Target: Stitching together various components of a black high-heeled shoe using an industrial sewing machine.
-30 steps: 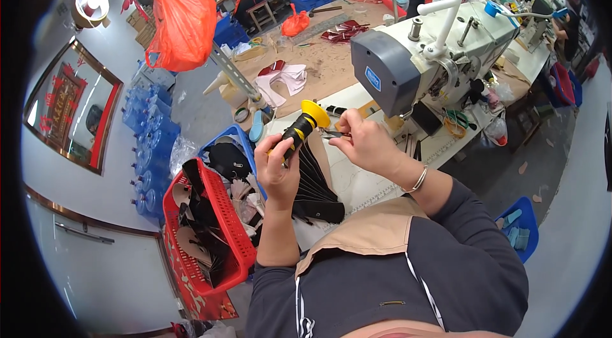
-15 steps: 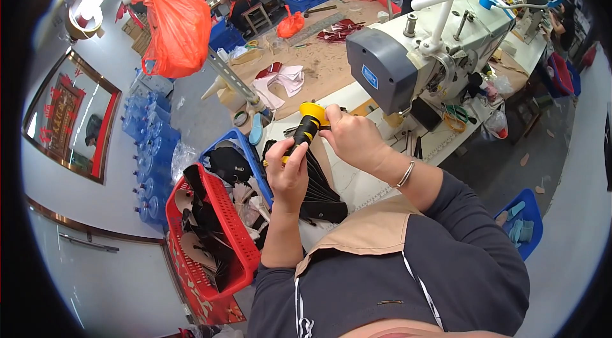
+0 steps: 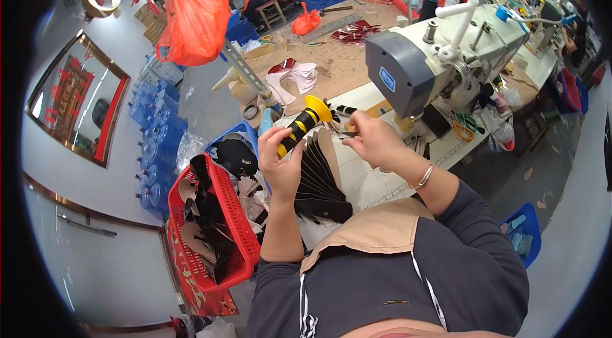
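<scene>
Here the left hand point(image 3: 280, 163) is wrapped tight around the black-and-yellow handle of a tool point(image 3: 305, 122), whose round yellow end points up and away toward the sewing machine point(image 3: 440, 61). Beneath that same hand hangs a fanned stack of dark cut pieces point(image 3: 319, 182), spreading down toward the person's lap; whether the fingers pinch the stack as well as the handle I cannot tell. The right hand point(image 3: 373, 140) sits just right of the tool's yellow end, fingers drawn narrow around something small and thin near the tip, too small to make out. A bracelet point(image 3: 422, 177) circles the right wrist.

The tool and the pieces are held in the air over the near edge of the pale work table point(image 3: 376, 182), right in front of the grey sewing machine, which stands on the far right. To the left, near the person's knee, a red plastic basket point(image 3: 239, 236) holds more dark pieces, and a blue bin point(image 3: 239, 137) sits just beyond it. Farther left stand blue water bottles point(image 3: 156, 140) along the wall. An orange plastic bag point(image 3: 191, 16) hangs at the far left, above a long brown table point(image 3: 331, 61) strewn with pink and red cut shapes
</scene>
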The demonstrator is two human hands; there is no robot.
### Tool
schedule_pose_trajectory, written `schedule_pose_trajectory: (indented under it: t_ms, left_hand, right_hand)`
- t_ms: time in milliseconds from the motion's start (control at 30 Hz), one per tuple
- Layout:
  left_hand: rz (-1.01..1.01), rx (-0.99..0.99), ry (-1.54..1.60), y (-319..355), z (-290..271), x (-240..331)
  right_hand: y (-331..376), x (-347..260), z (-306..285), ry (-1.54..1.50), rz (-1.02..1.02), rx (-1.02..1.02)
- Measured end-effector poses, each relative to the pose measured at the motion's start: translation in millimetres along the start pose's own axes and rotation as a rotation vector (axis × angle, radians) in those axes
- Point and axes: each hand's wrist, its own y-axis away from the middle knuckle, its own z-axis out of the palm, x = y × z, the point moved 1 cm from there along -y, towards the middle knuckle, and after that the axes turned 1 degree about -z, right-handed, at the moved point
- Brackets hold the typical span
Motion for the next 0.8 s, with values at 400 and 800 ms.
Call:
schedule_pose_trajectory:
  t_ms: [400,800]
  left_hand:
    - [-0.574,-0.107,0.673,11,36,-26]
    - [-0.989,0.079,1.52,-89,108,-68]
  right_hand:
    - [-3,18,59,-1.601,0.344,-0.18]
    - [104,73,72,-1.12,0.601,-0.283]
